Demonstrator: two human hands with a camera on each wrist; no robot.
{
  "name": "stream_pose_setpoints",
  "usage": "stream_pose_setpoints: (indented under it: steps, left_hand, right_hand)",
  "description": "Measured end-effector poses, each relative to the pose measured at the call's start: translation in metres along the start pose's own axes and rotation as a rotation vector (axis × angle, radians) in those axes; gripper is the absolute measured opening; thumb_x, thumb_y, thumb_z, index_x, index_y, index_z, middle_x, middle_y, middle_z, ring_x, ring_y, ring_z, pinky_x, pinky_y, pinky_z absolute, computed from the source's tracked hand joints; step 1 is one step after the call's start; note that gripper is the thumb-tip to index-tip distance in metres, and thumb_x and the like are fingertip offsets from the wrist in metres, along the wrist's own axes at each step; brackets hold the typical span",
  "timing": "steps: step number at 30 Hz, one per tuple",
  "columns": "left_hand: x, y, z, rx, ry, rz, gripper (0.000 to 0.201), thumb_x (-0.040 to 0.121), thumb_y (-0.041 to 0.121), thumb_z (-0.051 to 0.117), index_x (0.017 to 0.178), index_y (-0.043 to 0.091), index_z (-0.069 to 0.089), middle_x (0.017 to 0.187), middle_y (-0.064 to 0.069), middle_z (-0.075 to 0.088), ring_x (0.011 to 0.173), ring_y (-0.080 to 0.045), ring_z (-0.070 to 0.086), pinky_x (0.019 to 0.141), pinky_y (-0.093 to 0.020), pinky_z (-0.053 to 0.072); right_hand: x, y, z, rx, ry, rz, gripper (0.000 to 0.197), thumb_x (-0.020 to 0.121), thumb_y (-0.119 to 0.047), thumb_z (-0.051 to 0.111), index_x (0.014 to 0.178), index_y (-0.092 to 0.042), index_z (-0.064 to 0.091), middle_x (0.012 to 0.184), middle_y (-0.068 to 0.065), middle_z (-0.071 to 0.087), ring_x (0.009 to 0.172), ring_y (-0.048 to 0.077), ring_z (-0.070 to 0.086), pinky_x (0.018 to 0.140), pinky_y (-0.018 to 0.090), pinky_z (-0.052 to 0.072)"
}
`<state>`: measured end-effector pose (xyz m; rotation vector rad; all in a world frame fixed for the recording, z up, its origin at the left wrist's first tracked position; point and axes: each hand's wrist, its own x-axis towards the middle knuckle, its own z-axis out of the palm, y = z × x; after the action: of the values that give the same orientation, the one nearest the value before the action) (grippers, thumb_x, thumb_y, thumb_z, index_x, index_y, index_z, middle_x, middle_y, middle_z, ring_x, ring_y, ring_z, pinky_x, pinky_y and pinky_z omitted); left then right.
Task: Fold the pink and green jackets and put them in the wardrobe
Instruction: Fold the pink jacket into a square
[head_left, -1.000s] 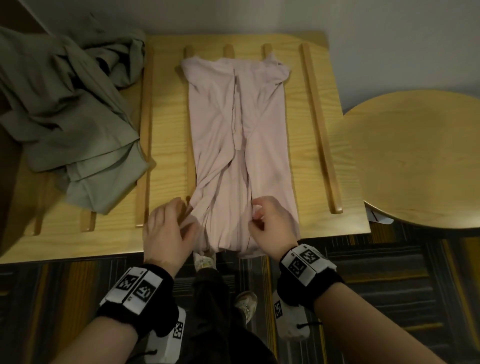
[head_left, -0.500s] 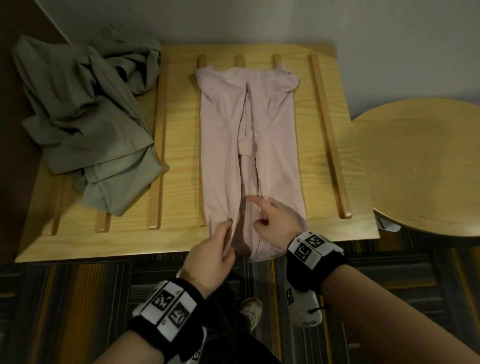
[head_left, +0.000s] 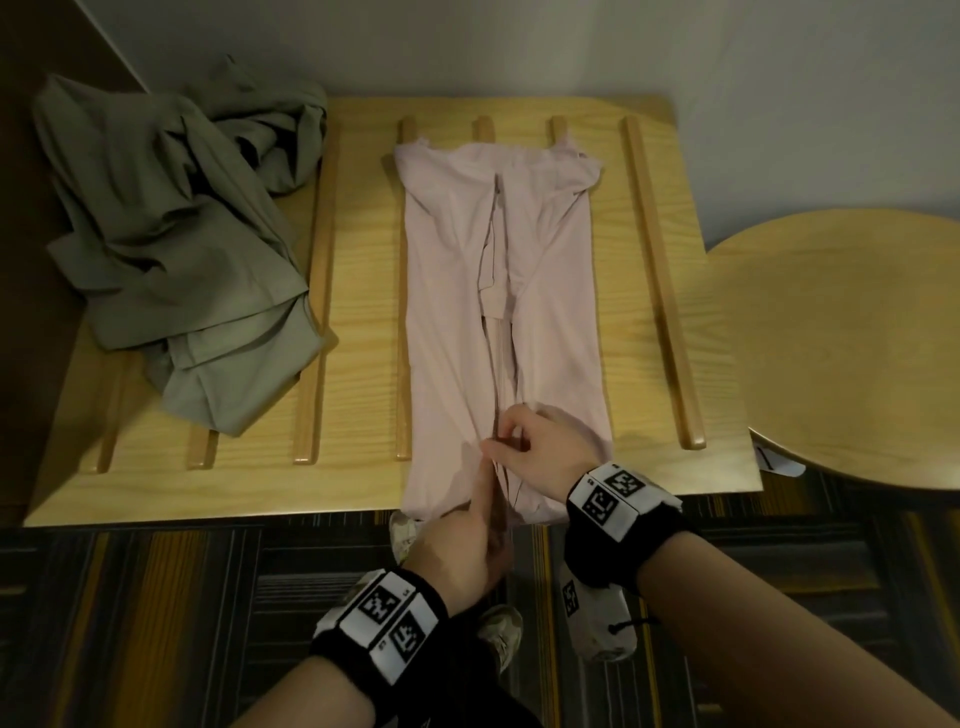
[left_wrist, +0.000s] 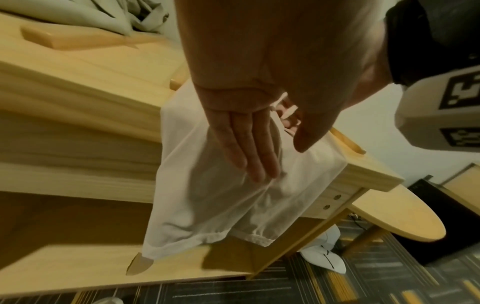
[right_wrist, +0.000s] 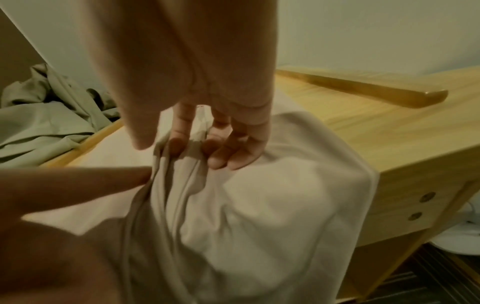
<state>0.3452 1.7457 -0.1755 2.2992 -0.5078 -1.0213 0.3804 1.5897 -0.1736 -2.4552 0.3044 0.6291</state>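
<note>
The pink jacket (head_left: 447, 291) lies lengthwise on the slatted wooden bench (head_left: 358, 291), both sides folded in to a narrow strip. Its near end hangs over the front edge (left_wrist: 207, 205). My left hand (head_left: 480, 514) lies with straight fingers (left_wrist: 249, 148) against the cloth by the centre seam. My right hand (head_left: 524, 441) sits just right of the seam, its curled fingers (right_wrist: 221, 156) and thumb pinching a ridge of pink cloth (right_wrist: 285, 205). The green jacket (head_left: 176, 249) is a crumpled heap on the bench's left end, away from both hands.
A round wooden table (head_left: 841, 343) stands close to the bench's right end. A white wall runs behind the bench and a dark panel (head_left: 47, 47) closes the left. Below are striped carpet (head_left: 156, 597) and my shoes (head_left: 498, 634).
My left hand has left the jacket's left edge and come in to the centre seam, its fingers now straight. The right hand stayed near the seam and curled tighter on the cloth.
</note>
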Motion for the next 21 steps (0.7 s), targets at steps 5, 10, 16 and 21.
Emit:
stream_pose_setpoints:
  steps: [5, 10, 16, 21]
  left_hand:
    - [0.003, -0.008, -0.018, -0.115, 0.130, -0.050, 0.061, 0.092, 0.025, 0.050, 0.146, 0.030, 0.022, 0.118, 0.002, 0.061, 0.102, -0.014, 0.060, 0.087, -0.026, 0.047]
    - [0.018, -0.013, -0.039, -0.054, 0.278, -0.083, 0.054, 0.091, 0.018, 0.051, 0.141, 0.026, 0.032, 0.112, -0.001, 0.060, 0.093, -0.018, 0.061, 0.078, -0.025, 0.045]
    - [0.029, -0.012, -0.047, 0.026, 0.203, -0.135, 0.053, 0.093, 0.027, 0.048, 0.142, 0.029, 0.028, 0.075, 0.004, 0.057, 0.067, -0.016, 0.055, 0.060, -0.030, 0.042]
    - [0.036, -0.006, -0.055, 0.106, 0.317, -0.108, 0.047, 0.091, 0.023, 0.048, 0.136, 0.029, 0.036, 0.103, 0.003, 0.058, 0.074, -0.012, 0.054, 0.061, -0.023, 0.037]
  right_hand:
    - [0.003, -0.009, 0.001, 0.061, 0.101, 0.037, 0.028, 0.087, -0.049, 0.052, 0.100, -0.028, 0.064, 0.088, -0.011, 0.041, 0.081, 0.007, 0.046, 0.067, 0.007, 0.030]
    - [0.007, -0.007, 0.000, 0.273, 0.084, 0.050, 0.013, 0.088, -0.028, 0.056, 0.079, -0.019, 0.060, 0.074, -0.013, 0.041, 0.064, 0.003, 0.043, 0.060, 0.001, 0.032]
    - [0.004, 0.006, 0.002, 0.264, 0.093, 0.057, 0.030, 0.084, -0.026, 0.061, 0.058, -0.026, 0.047, 0.064, -0.012, 0.047, 0.057, 0.002, 0.044, 0.056, -0.001, 0.034]
    - [0.008, 0.008, 0.005, 0.227, 0.074, 0.043, 0.024, 0.080, -0.031, 0.066, 0.063, -0.026, 0.050, 0.066, -0.012, 0.052, 0.061, 0.002, 0.050, 0.053, 0.006, 0.039]
